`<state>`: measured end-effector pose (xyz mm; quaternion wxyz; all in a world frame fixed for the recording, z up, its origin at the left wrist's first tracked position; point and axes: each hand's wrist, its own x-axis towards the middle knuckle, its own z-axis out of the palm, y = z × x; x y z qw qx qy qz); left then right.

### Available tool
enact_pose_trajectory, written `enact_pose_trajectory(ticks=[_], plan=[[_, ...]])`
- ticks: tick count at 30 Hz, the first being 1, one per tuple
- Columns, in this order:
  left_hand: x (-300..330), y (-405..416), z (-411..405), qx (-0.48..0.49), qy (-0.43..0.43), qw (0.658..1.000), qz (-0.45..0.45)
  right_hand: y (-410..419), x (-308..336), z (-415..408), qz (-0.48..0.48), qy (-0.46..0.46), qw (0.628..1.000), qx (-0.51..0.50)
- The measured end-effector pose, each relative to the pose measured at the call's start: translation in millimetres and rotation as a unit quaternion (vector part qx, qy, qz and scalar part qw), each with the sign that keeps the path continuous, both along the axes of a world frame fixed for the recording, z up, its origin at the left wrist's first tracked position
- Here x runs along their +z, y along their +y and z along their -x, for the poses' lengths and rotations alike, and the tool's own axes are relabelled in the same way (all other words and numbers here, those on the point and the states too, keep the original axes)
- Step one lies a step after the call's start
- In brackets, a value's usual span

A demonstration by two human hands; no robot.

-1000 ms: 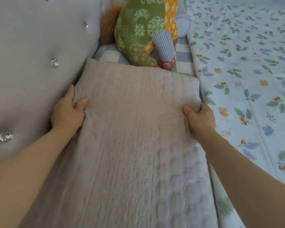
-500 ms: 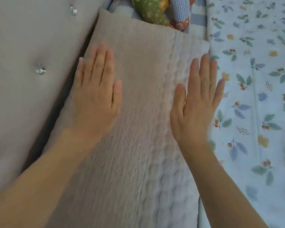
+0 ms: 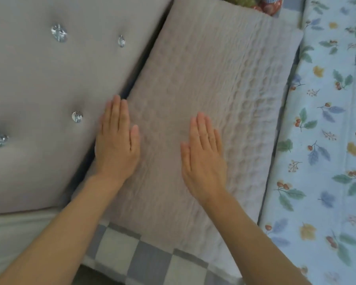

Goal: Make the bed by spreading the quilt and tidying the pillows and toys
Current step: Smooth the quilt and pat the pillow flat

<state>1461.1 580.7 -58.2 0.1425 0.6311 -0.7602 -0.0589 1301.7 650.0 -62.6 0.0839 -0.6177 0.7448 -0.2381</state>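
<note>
Both my palms lie flat on the beige pillow (image 3: 203,83), fingers straight and together, holding nothing: my left hand (image 3: 116,145) near the pillow's edge beside the headboard (image 3: 49,83), my right hand (image 3: 203,157) nearer the pillow's middle. The pillow runs lengthwise along the padded, studded headboard, with a dark gap between them. On the pillow's other side lies the blue floral quilt (image 3: 327,140), close against its edge. Beyond the pillow's far end a patchwork stuffed toy (image 3: 255,2) pokes in. The checked sheet (image 3: 144,256) shows under the pillow's near end.
</note>
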Motion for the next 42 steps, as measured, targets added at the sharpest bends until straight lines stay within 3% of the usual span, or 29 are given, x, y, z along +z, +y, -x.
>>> enact_pose_trajectory(ticks=[3,6,7,12,15,17,20,21,25,27,29,30,31,33,36,37,39,41,42], plan=[[5,19,-16,0.011,0.038,0.995,0.095,42,19,-8,0.112,-0.044,0.993,0.017],[-21,49,-30,0.033,0.035,0.999,-0.024,82,-18,-28,-0.026,0.031,0.993,0.110],[-26,56,-31,0.023,0.033,0.998,-0.039,84,-32,-26,-0.049,0.017,0.992,0.118],[-3,48,12,-0.059,0.031,0.993,0.099,62,-4,29,0.057,-0.047,0.995,-0.068],[0,38,35,-0.077,0.022,0.992,0.094,69,-27,32,-0.115,0.007,0.993,-0.031],[2,28,51,-0.084,0.017,0.991,0.099,52,-24,45,-0.110,-0.025,0.994,-0.012],[5,15,75,-0.103,0.020,0.987,0.121,24,1,82,0.040,0.006,0.994,-0.097],[5,8,83,-0.107,0.022,0.985,0.131,16,-2,88,0.030,0.008,0.994,-0.102],[5,-19,114,-0.136,0.019,0.982,0.129,-3,-37,112,-0.171,0.039,0.985,-0.011],[8,-43,127,-0.154,0.021,0.979,0.133,-36,5,135,-0.035,0.001,0.996,-0.081],[11,-76,150,-0.156,0.015,0.976,0.152,-73,46,163,0.201,0.002,0.964,-0.175],[8,-92,161,-0.153,0.013,0.977,0.151,-86,53,171,0.260,0.019,0.944,-0.203],[1,-104,171,-0.152,0.011,0.979,0.134,-96,47,171,0.274,0.028,0.938,-0.209],[-25,-115,187,-0.169,-0.043,0.984,0.032,-102,9,163,0.181,0.048,0.969,-0.162],[-42,-132,197,-0.227,-0.165,0.959,-0.048,-99,-39,164,0.069,0.094,0.988,-0.101],[-32,-145,200,-0.239,-0.159,0.957,-0.035,-107,-37,171,0.084,0.073,0.987,-0.118],[1,-181,215,-0.220,-0.074,0.969,0.089,-136,-11,190,0.143,0.024,0.978,-0.147],[23,-223,230,-0.167,0.022,0.960,0.222,-167,20,206,0.214,0.024,0.959,-0.183],[23,-241,235,-0.149,0.031,0.959,0.238,-184,25,215,0.235,0.039,0.950,-0.202]])
